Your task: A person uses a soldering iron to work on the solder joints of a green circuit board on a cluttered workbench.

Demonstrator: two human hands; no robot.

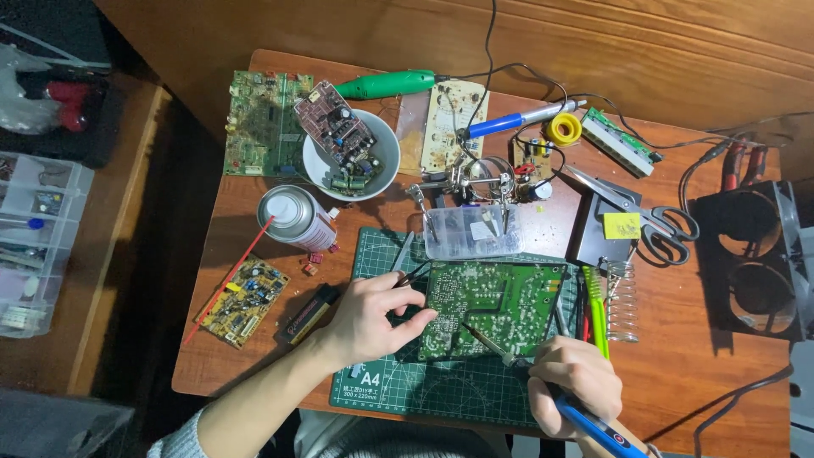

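Observation:
A green circuit board (pixel 500 301) lies solder side up on a green cutting mat (pixel 441 390). My left hand (pixel 373 318) rests on the board's left edge and pinches dark tweezers (pixel 413 276) that lie over the board's left corner. My right hand (pixel 575 382) grips a blue-handled soldering iron (pixel 593 424), its metal tip (pixel 475 332) touching the board's lower middle.
A clear plastic box (pixel 471 231) and a helping-hands stand (pixel 479 182) sit behind the board. A white bowl (pixel 352 153) with a small board, a spray can (pixel 292 216), scissors (pixel 653 216), a coiled iron stand (pixel 621 301), solder reel (pixel 563 129) and other boards crowd the table.

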